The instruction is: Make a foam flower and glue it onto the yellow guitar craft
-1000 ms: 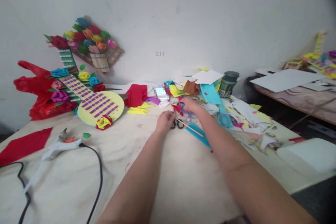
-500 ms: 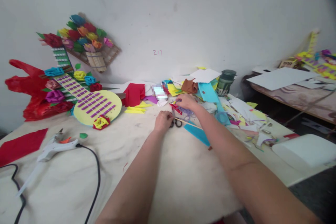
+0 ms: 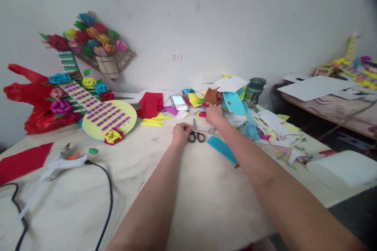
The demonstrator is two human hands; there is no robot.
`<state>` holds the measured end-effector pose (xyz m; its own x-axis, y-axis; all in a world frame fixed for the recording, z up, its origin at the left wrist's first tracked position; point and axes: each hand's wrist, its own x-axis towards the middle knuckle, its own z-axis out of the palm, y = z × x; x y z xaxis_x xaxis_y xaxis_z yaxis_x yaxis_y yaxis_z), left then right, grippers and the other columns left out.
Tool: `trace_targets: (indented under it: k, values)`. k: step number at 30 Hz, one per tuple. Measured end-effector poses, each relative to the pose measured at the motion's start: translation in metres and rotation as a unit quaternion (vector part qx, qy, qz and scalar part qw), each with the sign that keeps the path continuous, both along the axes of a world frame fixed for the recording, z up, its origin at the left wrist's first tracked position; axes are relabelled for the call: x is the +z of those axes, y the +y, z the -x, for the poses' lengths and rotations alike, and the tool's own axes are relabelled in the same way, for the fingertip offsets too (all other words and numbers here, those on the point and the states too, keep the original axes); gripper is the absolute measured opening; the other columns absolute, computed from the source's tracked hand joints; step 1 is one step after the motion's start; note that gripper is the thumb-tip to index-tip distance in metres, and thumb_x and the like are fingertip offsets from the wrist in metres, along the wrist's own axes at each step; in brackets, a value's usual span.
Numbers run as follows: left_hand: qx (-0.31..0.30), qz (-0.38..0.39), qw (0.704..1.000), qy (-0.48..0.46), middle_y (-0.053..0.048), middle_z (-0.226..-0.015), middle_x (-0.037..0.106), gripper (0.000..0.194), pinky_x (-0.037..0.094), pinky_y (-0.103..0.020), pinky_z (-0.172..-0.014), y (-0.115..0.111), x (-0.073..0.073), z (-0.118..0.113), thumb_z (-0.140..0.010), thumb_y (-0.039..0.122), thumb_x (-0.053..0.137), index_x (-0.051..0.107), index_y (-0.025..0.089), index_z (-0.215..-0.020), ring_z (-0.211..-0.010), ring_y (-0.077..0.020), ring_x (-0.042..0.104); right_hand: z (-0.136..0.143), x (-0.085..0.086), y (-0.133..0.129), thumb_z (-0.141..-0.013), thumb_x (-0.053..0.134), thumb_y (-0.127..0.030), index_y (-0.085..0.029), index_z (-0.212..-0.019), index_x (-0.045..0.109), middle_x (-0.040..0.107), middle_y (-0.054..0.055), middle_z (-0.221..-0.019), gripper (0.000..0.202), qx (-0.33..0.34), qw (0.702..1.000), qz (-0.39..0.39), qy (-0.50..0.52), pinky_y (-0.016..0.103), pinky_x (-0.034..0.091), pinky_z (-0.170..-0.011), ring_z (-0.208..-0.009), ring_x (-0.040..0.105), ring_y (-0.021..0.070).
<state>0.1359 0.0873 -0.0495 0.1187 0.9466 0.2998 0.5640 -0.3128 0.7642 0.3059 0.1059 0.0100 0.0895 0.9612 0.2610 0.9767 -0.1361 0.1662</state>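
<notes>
My left hand (image 3: pixel 182 133) is closed in a pinch on the near end of a thin wooden stick (image 3: pixel 207 133), which slants right toward my right forearm. Just beside those fingers lie black-handled scissors (image 3: pixel 196 136), blades pointing away from me. Some purple-grey yarn (image 3: pixel 211 130) lies along the stick. My right hand (image 3: pixel 214 114) is at the edge of the craft scraps with its fingers curled down; what they hold, if anything, is hidden. A small red and yellow object (image 3: pixel 202 114) lies against its left side. Below the stick rests a blue paper strip (image 3: pixel 221 150).
Left are a glue gun (image 3: pixel 60 164) with its cord, a yellow paper guitar (image 3: pixel 116 114) and red cloth (image 3: pixel 26 161). Behind my hands stand a brown folded piece (image 3: pixel 213 96) and a dark green jar (image 3: pixel 255 91). A white container (image 3: pixel 343 170) sits right.
My right hand has moved right and the red and yellow object has shifted up and right. The scissors are now more exposed. My left hand has moved slightly left with the stick.
</notes>
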Motion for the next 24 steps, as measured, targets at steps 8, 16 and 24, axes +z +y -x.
trace_targets:
  k: [8,16,24]
  values:
    - [0.038,-0.005,0.995,-0.090,-0.004,-0.075,0.066,0.019,0.043,-0.025,-0.070,0.000,0.002,0.003,-0.075,0.032,0.053,0.062,0.017,-0.068,-0.073,-0.0151,0.059,0.024,0.006,-0.015,-0.076,0.050,-0.038,-0.024,-0.091,0.067,0.066,0.003,-0.096,0.026,0.233,0.963,0.105,0.088,0.026,0.037,-0.076,-0.089,0.056,0.0192]
    - [0.055,-0.039,0.991,-0.113,-0.005,-0.082,0.066,0.014,0.045,-0.027,-0.074,0.002,0.002,0.006,-0.072,0.029,0.056,0.058,0.018,-0.064,-0.086,-0.0179,0.060,0.020,0.001,-0.020,-0.070,0.055,-0.023,-0.023,-0.092,0.067,0.068,0.002,-0.093,0.025,0.221,0.957,0.131,0.132,0.020,0.039,-0.063,-0.082,0.059,0.0153]
    - [-0.078,-0.164,0.979,0.092,-0.001,-0.085,0.066,0.006,0.044,-0.030,-0.073,-0.021,0.013,-0.004,-0.069,0.026,0.062,0.062,0.022,-0.064,-0.090,-0.0197,0.052,-0.001,0.001,-0.019,-0.071,0.056,-0.016,-0.015,-0.086,0.066,0.069,0.004,-0.086,0.019,0.194,0.949,0.134,0.207,0.017,0.039,-0.061,-0.075,0.061,0.0134]
